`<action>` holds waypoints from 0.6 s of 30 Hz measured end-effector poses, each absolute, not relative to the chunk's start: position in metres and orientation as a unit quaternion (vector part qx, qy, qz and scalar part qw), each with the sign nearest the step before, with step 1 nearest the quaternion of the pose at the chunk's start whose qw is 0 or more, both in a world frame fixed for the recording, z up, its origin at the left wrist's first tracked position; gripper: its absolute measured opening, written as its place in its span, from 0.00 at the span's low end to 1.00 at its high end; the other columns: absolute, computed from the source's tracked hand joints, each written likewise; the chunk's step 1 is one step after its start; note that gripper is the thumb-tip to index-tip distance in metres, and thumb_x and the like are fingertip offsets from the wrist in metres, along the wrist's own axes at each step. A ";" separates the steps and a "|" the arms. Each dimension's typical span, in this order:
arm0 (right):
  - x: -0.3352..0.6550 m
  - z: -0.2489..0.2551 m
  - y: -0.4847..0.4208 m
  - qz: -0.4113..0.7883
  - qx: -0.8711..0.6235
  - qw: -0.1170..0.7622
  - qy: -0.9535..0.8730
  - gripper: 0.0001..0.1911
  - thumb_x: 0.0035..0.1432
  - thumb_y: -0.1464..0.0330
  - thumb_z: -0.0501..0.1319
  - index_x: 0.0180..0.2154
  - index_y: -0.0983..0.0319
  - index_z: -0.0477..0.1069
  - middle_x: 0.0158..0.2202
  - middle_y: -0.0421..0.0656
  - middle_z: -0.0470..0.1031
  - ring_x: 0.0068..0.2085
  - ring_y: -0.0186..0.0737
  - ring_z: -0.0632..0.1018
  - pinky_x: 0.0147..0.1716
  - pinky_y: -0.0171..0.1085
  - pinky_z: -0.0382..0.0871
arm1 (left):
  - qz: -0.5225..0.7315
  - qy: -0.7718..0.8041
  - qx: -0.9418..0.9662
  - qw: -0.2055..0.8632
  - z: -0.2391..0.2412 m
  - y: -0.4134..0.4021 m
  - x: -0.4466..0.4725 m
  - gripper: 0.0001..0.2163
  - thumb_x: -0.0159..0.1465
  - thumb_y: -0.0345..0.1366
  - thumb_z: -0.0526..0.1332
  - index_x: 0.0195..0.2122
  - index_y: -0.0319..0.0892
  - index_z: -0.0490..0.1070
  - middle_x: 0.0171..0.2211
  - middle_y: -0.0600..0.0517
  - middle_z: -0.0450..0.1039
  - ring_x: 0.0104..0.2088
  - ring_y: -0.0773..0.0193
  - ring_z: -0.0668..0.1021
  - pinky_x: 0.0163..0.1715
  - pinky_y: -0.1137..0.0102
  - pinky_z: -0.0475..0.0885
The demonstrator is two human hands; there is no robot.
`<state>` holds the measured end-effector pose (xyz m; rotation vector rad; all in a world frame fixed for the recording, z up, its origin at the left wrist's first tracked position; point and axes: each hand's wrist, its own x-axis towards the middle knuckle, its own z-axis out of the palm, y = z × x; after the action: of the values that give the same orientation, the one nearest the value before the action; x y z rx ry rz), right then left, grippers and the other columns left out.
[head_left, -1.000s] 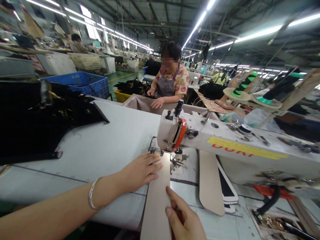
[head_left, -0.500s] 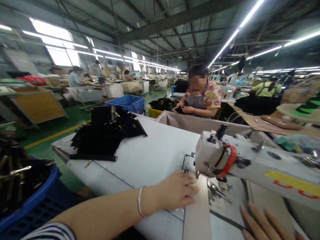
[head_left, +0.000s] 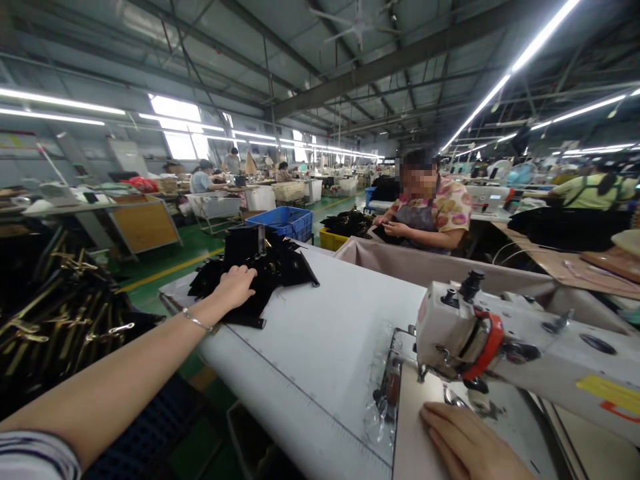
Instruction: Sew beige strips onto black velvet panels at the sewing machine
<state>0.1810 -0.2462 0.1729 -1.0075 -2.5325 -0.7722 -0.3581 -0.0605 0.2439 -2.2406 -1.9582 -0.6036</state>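
Observation:
My left hand [head_left: 236,287] reaches out over a pile of black fabric pieces [head_left: 293,265] on the white table. Its fingers are stretched over the pile and it touches the pieces; no piece is gripped that I can see. At the sewing machine [head_left: 445,327], my right hand [head_left: 473,437] lies with its fingers flat beside a beige strip [head_left: 411,407], fingertips resting on it. The strip runs along the machine bed, under the needle area. A metal guide [head_left: 391,383] is at the strip's left edge.
On the left, a heap of black pieces with gold zips [head_left: 65,313] sits low beside the white table [head_left: 320,327]. Past the beige cloth trough [head_left: 360,250], a co-worker [head_left: 425,207] handles a dark piece. Blue crates [head_left: 285,223] and a yellow crate [head_left: 337,241] stand behind.
My left hand has moved from the strip by the needle to the black pile at left. My right hand has come onto the strip. The view has turned left.

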 end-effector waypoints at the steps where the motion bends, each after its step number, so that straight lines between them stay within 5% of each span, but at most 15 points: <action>1: 0.178 0.171 -0.242 -0.273 -0.361 0.154 -0.878 0.16 0.64 0.66 0.56 0.50 0.56 0.76 0.48 0.41 0.80 0.44 0.40 0.82 0.43 0.36 0.78 | -0.190 -0.650 -0.734 0.055 0.243 -0.061 -0.367 0.09 0.54 0.29 0.64 0.38 0.40 0.71 0.41 0.44 0.68 0.46 0.48 0.69 0.48 0.57 0.66; 5: 0.178 0.155 -0.239 -0.260 -0.399 0.163 -0.864 0.19 0.63 0.67 0.57 0.54 0.57 0.73 0.51 0.45 0.78 0.47 0.45 0.80 0.45 0.42 0.77 | -0.197 -0.615 -0.761 0.062 0.244 -0.067 -0.371 0.05 0.54 0.27 0.59 0.31 0.42 0.66 0.34 0.49 0.66 0.40 0.54 0.70 0.46 0.61 0.66; 9: 0.168 0.154 -0.253 -0.208 -0.468 0.157 -0.844 0.21 0.63 0.68 0.57 0.58 0.57 0.70 0.55 0.47 0.75 0.52 0.49 0.77 0.50 0.47 0.74 | -0.239 -0.508 -0.826 0.048 0.244 -0.088 -0.314 0.09 0.59 0.23 0.49 0.32 0.43 0.64 0.35 0.49 0.68 0.43 0.57 0.71 0.56 0.57 0.63; 13: 0.151 0.167 -0.262 -0.142 -0.531 0.148 -0.822 0.23 0.63 0.73 0.55 0.59 0.58 0.67 0.57 0.47 0.72 0.55 0.49 0.73 0.55 0.51 0.70 | -0.188 -0.195 -0.957 -0.106 0.226 -0.134 -0.212 0.15 0.65 0.24 0.45 0.29 0.45 0.67 0.33 0.51 0.72 0.42 0.62 0.74 0.64 0.59 0.59; 16: 0.145 0.174 -0.264 -0.112 -0.547 0.150 -0.816 0.24 0.63 0.76 0.54 0.59 0.58 0.66 0.58 0.46 0.72 0.56 0.49 0.72 0.56 0.51 0.69 | -0.146 -0.096 -0.962 -0.208 0.209 -0.153 -0.155 0.20 0.68 0.24 0.45 0.49 0.47 0.72 0.54 0.49 0.72 0.56 0.63 0.72 0.64 0.63 0.62; 18: 0.144 0.177 -0.266 -0.101 -0.552 0.159 -0.813 0.24 0.63 0.77 0.54 0.60 0.58 0.66 0.58 0.46 0.72 0.55 0.49 0.72 0.56 0.51 0.68 | -0.176 -0.188 -0.947 -0.195 0.200 -0.145 -0.134 0.23 0.70 0.26 0.46 0.63 0.49 0.62 0.65 0.48 0.60 0.65 0.60 0.64 0.65 0.60 0.61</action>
<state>0.1436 -0.2655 0.1769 -1.5770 -2.3229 -0.2878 -0.1344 -0.1453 0.1997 -3.4100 -0.6765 -0.6325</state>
